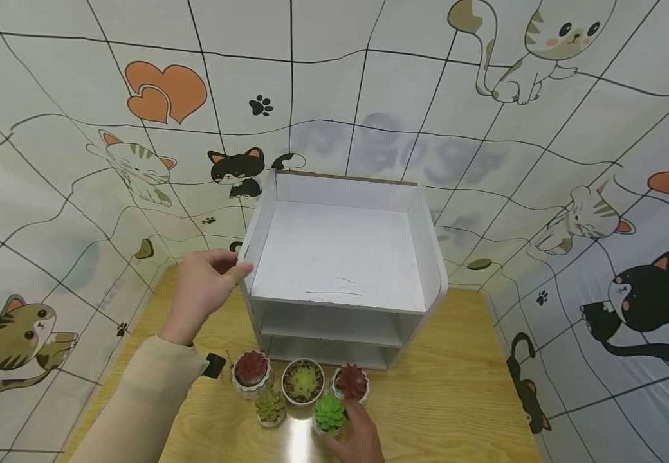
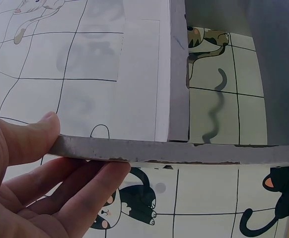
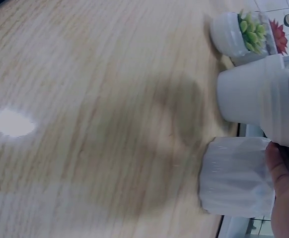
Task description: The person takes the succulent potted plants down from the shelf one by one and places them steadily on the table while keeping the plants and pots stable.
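My left hand (image 1: 204, 289) pinches the front edge of the left side panel of a white shelf unit (image 1: 334, 247). In the left wrist view, the thumb lies on one face of that panel (image 2: 154, 151) and the fingers on the other. Low in the head view, my right hand (image 1: 362, 437) holds a small potted bright green succulent (image 1: 329, 413). The right wrist view shows its white pot (image 3: 244, 94) between thumb and fingers, with a ribbed white pot (image 3: 236, 176) close beside the fingers. A dark red potted succulent (image 1: 352, 381) stands just beyond this hand.
In front of the shelf stand a reddish potted plant (image 1: 250, 370), a yellow-green one (image 1: 303, 381) and a small pale green succulent (image 1: 269, 406). The wooden table (image 1: 456, 386) is bordered by a cat-patterned tiled cloth (image 1: 334, 90) at the back and sides.
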Demonstrator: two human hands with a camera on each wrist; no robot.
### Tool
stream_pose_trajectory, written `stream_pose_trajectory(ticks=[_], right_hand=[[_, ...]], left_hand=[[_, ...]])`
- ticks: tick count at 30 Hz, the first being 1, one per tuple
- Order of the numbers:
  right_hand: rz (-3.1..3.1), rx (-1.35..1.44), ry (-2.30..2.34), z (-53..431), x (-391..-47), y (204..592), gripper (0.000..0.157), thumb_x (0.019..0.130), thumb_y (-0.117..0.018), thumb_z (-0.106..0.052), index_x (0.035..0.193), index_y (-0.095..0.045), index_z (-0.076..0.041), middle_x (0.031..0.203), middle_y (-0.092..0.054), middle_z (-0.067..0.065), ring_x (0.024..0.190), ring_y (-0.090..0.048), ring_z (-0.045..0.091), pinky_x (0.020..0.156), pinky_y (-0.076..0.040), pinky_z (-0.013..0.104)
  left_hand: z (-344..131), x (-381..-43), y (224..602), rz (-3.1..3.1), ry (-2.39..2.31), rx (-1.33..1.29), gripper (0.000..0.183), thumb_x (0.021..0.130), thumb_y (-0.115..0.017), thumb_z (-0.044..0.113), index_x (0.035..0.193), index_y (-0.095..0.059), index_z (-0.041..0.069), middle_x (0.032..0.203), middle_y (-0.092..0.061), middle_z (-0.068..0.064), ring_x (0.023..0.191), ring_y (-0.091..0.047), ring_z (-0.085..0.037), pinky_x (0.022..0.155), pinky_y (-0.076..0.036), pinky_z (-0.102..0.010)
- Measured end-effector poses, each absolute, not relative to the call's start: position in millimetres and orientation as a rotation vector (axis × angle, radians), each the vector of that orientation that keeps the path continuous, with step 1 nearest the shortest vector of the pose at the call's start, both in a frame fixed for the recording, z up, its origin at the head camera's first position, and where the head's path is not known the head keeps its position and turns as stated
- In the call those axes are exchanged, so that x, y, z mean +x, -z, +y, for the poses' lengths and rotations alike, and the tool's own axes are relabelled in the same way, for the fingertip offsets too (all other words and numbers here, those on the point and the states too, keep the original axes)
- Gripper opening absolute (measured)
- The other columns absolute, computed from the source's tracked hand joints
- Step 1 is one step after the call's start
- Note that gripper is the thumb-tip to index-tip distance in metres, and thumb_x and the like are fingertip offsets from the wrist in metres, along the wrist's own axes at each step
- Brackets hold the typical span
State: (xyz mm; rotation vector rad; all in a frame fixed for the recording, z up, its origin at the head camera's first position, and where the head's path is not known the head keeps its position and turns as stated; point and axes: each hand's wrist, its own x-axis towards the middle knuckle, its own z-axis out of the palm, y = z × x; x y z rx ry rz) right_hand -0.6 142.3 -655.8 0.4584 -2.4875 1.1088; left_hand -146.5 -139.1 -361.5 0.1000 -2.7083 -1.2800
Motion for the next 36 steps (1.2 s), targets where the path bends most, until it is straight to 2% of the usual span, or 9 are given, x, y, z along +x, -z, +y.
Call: stream_pose_trajectory(ticks=[8,14,19,28,36], right_hand=[[-2.51,0.489,-1.137,144.7,0.4,672.7,0.066,0.063,-0.098,-0.015,0.121,-0.067,-0.007,0.112,-0.068,0.003,0.1,-0.066,0.016,0.081,-0.06,0.034],[-2.528,0.505,-1.14,143.2,1.4,676.7,0.064,0.068,-0.097,-0.021,0.123,-0.066,-0.008,0.113,-0.068,0.002,0.1,-0.065,0.016,0.081,-0.06,0.036],[-2.536,0.495,-1.092,138.4,1.3,682.3,0.066,0.069,-0.097,-0.026,0.124,-0.066,-0.005,0.113,-0.067,0.003,0.099,-0.064,0.015,0.079,-0.06,0.035],[-2.539,0.485,-0.993,131.9,2.3,692.3,0.069,0.063,-0.098,-0.026,0.119,-0.065,-0.001,0.109,-0.066,0.005,0.095,-0.064,0.017,0.076,-0.06,0.035],[-2.477,0.48,-0.869,130.0,1.9,703.4,0.068,0.056,-0.098,-0.027,0.112,-0.067,-0.002,0.1,-0.065,0.003,0.089,-0.062,0.014,0.074,-0.056,0.028]], left_hand=[[-138.7,-147.4,361.9,-2.703,1.29,0.102,0.033,0.096,-0.076,0.02,0.116,-0.075,-0.006,0.103,-0.075,-0.022,0.091,-0.068,-0.033,0.067,-0.05,-0.032],[-137.9,-146.6,360.6,-2.705,1.298,0.107,0.034,0.096,-0.076,0.022,0.115,-0.075,-0.005,0.103,-0.075,-0.022,0.092,-0.069,-0.033,0.067,-0.05,-0.032],[-137.6,-145.6,359.2,-2.705,1.309,0.117,0.035,0.095,-0.077,0.023,0.116,-0.075,-0.005,0.104,-0.075,-0.022,0.093,-0.068,-0.033,0.067,-0.05,-0.031],[-139.0,-145.7,361.6,-2.702,1.292,0.111,0.034,0.096,-0.076,0.022,0.116,-0.075,-0.006,0.103,-0.075,-0.022,0.092,-0.068,-0.033,0.068,-0.05,-0.032],[-139.5,-146.0,362.4,-2.708,1.286,0.115,0.034,0.096,-0.075,0.021,0.117,-0.075,-0.005,0.104,-0.075,-0.021,0.093,-0.068,-0.033,0.069,-0.051,-0.033]])
